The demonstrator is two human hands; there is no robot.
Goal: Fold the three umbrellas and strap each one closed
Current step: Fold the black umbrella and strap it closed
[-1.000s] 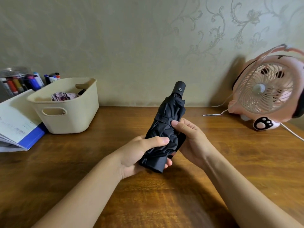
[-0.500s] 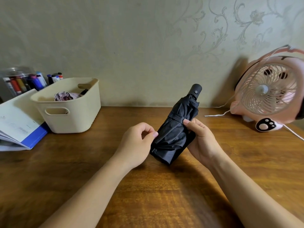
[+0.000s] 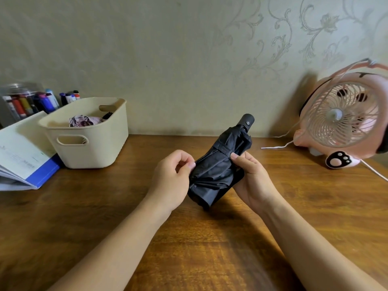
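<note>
A folded black umbrella (image 3: 218,171) is held above the wooden table (image 3: 189,248), tilted with its round black handle (image 3: 247,121) up and to the right. My right hand (image 3: 249,179) cradles it from the right, thumb pressing on the strap band across the canopy. My left hand (image 3: 172,175) is at the umbrella's left side, thumb and forefinger pinching the fabric edge. A pink patterned umbrella (image 3: 84,120) lies in the cream basket (image 3: 90,143), with a dark one partly hidden beside it.
A pink desk fan (image 3: 344,116) stands at the right with its white cable (image 3: 277,145) trailing on the table. An open book (image 3: 23,156) and a jar of markers (image 3: 23,101) sit at the far left, behind the basket.
My left hand let go of its full grip on the umbrella's lower end and now pinches the fabric. The umbrella shifted right and tilted further, held by my right hand.
</note>
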